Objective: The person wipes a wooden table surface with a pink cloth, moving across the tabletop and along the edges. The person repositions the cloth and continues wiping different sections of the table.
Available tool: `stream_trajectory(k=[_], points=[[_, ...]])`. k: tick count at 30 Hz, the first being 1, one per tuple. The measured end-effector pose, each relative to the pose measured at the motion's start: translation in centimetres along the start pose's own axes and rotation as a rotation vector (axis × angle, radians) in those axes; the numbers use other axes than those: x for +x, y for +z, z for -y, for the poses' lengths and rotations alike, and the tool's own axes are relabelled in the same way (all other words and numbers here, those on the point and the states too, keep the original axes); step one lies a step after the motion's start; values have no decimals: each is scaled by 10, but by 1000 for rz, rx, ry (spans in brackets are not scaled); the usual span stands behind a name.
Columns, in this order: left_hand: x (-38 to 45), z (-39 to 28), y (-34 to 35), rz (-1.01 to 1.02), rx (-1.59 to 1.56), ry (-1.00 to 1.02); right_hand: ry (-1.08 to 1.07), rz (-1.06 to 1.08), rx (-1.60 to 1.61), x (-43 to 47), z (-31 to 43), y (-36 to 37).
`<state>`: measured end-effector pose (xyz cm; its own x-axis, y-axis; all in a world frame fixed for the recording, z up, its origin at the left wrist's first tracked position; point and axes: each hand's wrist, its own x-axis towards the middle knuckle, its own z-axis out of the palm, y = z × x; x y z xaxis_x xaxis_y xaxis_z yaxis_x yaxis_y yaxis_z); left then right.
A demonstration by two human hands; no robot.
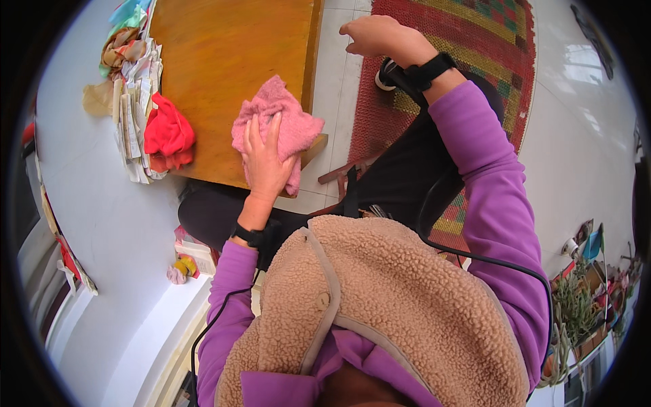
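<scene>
My left hand (267, 163) lies palm down on a pink cloth (285, 122), pressing it on the near right corner of a wooden table (229, 51). Part of the cloth hangs over the table's edge. My right hand (379, 38) is held out in the air to the right of the table, above the floor and rug. Its fingers are loosely bent, and I see nothing in it. A crumpled red cloth (170, 132) sits at the table's left edge, against a stack of papers.
Stacked papers and booklets (132, 112) line the table's left side by the wall, with colourful cloths (124, 48) on top. A striped woven rug (396, 112) covers part of the tiled floor. Potted plants (572, 305) stand at the lower right. Black cables run along both arms.
</scene>
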<state>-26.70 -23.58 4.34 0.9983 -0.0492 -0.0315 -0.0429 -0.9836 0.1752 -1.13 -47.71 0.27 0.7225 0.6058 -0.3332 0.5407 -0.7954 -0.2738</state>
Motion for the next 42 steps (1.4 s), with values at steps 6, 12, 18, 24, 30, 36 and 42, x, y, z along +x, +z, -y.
stream_trajectory(k=[6,12,18,24,30,36,42], points=[[98,-9,18,-90,-29,-17,35,32,20,-3,-2,-10],[164,-20,3,-63,104,-50,53,71,62,-6,-10,-16],[163,5,-63,169,-1159,-215,92,44,94,-12,-25,-20],[152,70,-75,220,-1257,-557,41,34,134,-13,-19,-21],[106,23,-48,107,-45,-148,32,63,124,-13,-17,-24],[111,-2,-70,-5,380,-270,12,46,123,-12,-15,-17],[155,16,0,-179,178,19,-49,-85,86,-17,-1,-9]])
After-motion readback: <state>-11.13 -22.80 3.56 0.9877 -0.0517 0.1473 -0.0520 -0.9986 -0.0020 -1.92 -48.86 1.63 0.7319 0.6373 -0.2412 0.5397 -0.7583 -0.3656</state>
